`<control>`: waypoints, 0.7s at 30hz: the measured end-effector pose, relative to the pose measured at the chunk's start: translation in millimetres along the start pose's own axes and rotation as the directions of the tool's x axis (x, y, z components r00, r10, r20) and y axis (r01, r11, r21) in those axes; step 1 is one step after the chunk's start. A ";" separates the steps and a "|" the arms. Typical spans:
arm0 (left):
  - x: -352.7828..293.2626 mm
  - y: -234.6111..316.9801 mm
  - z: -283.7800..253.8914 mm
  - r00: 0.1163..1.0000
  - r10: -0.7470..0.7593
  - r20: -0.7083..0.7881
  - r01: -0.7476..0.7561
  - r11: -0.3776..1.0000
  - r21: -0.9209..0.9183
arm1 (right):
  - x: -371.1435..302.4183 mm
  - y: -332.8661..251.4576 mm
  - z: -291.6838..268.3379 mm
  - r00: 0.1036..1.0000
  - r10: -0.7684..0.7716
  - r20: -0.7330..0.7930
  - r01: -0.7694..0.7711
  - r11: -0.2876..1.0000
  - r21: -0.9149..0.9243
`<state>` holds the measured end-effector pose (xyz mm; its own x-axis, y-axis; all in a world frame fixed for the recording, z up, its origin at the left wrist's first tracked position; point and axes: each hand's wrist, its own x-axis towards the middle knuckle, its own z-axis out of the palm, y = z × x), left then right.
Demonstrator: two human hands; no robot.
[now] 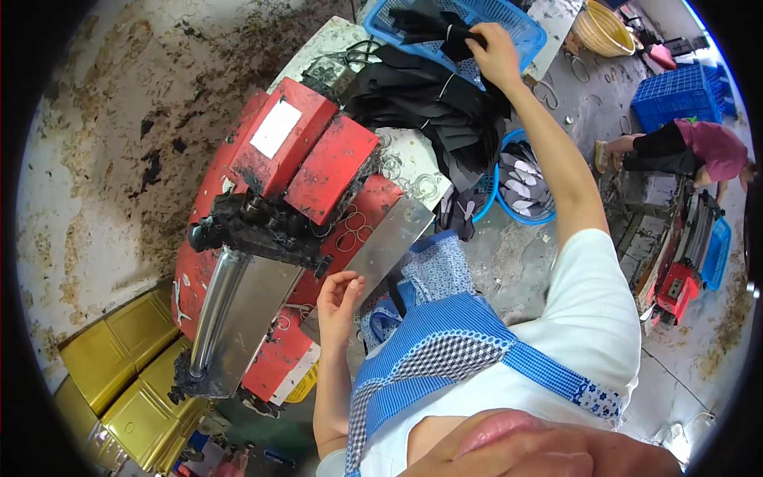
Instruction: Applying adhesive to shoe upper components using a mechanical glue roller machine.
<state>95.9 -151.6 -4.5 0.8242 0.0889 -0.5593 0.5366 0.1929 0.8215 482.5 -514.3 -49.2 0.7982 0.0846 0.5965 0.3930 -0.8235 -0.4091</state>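
At the far side, my right hand [494,57] reaches over a blue plastic basket [534,40]. Its fingers are closed on a bundle of black flat pieces [429,28], apparently cut material, tied with a thin band. Just nearer lies a large heap of similar black pieces [429,95], with pale bands around some. My left hand [340,306] hovers beside a flat metal plate [389,242] on a red machine [330,171]. Its fingers are curled toward the thumb; anything between them is too small to make out. The machine has a shiny metal roller [218,306] and black-caked parts.
Loose pale rings [354,232] lie on the machine. Round blue baskets [528,213] of grey and black pieces stand on the floor at right. Gold tins [147,405] are at lower left. Another person [691,151] bends near a second machine [675,290] by a blue crate [675,97].
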 end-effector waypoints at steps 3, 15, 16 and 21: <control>21.7 13.9 15.7 0.982 0.158 0.103 -0.163 0.986 0.038 | -2.5 -51.1 -64.1 0.997 -0.008 -0.076 0.023 0.981 0.194; 46.2 114.9 85.5 0.789 0.599 0.138 -0.600 0.799 -0.040 | -124.0 -241.4 -126.4 0.936 0.048 0.348 -0.336 0.407 0.849; 45.4 103.3 74.2 0.830 0.555 0.060 -0.545 0.829 -0.128 | -123.3 -254.7 -132.9 0.917 0.029 0.399 -0.380 0.371 0.847; 15.5 107.1 39.1 0.940 0.339 0.037 -0.290 0.850 -0.440 | -91.6 -294.4 -138.6 0.953 -0.274 0.133 0.081 0.649 0.757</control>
<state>173.1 -167.8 79.1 0.9635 0.1128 -0.2427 0.1379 0.5682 0.8112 230.4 -357.4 112.3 0.7133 0.3804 0.5887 0.6653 -0.1031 -0.7394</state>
